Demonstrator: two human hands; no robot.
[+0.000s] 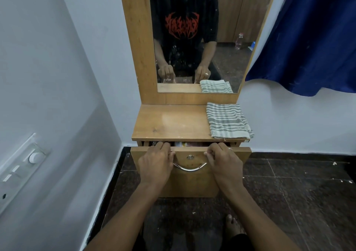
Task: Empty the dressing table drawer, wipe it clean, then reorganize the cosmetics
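The left hand [156, 162] and the right hand [224, 161] curl their fingers over the top edge of the drawer [192, 185], open only a crack, probably to pull it out evenly, while the folded cloth [227, 122] waits on the table top [169, 123] for wiping.

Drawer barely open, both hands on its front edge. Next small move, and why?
Probably pull the drawer straight out further. The left hand and right hand both grip its top edge, the gap is only a slit, and the contents barely show, so nothing can be lifted out yet.
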